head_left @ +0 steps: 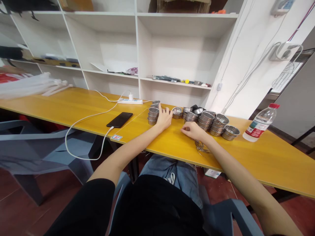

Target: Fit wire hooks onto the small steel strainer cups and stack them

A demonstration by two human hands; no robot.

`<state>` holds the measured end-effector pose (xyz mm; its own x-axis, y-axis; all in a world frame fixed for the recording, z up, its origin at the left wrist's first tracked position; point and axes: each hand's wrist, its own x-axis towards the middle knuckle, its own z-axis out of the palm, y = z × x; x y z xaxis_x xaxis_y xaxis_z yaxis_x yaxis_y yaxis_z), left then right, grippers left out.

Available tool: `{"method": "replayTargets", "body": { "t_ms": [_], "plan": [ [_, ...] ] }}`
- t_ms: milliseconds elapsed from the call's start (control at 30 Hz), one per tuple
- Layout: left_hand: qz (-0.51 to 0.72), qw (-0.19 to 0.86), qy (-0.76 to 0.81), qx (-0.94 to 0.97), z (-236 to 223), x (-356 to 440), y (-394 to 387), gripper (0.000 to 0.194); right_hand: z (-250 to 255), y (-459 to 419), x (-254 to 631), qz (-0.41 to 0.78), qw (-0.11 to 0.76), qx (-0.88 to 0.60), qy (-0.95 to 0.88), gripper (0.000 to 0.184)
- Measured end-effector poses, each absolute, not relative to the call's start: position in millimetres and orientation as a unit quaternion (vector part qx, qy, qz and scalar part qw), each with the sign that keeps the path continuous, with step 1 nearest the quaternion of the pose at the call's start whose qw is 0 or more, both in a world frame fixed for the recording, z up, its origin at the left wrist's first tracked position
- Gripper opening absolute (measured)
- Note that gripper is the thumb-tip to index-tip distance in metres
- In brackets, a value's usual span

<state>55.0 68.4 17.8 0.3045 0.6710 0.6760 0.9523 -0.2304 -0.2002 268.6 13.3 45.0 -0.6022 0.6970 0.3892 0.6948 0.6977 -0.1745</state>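
Observation:
My left hand (164, 118) is beside a stack of small perforated metal cups (153, 116), its fingers apart and bent over the table. It partly covers the stack's right side, and I cannot tell whether it touches it. My right hand (194, 131) hovers low over the tabletop with thumb and fingers pinched together; whatever they hold, if anything, is too small to make out. Just behind it stand several stacks of the same cups (206, 120). A loose bundle of thin metal wire (201, 146) lies under my right wrist. One single cup (177, 112) sits between the hands, farther back.
A black phone (119, 120) on a white charging cable lies left, near a power strip (130, 101). At the right stands a plastic bottle (261, 123) with a red cap. White shelves (137, 49) rise behind the yellow table (246, 157). A blue-grey chair (44, 144) is at left.

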Motion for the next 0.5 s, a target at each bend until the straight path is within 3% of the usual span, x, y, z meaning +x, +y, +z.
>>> {"method": "replayTargets", "body": {
  "t_ms": [333,500],
  "plan": [
    [-0.227,0.264,-0.561,-0.751,21.8,53.6,64.2,0.041,43.6,16.3,269.3,0.01,0.21,-0.392,-0.896,0.017],
    [-0.2,0.293,-0.554,-0.753,23.1,54.6,62.3,0.04,44.1,16.0,269.1,0.012,0.209,-0.392,-0.896,0.018]
  ]
}}
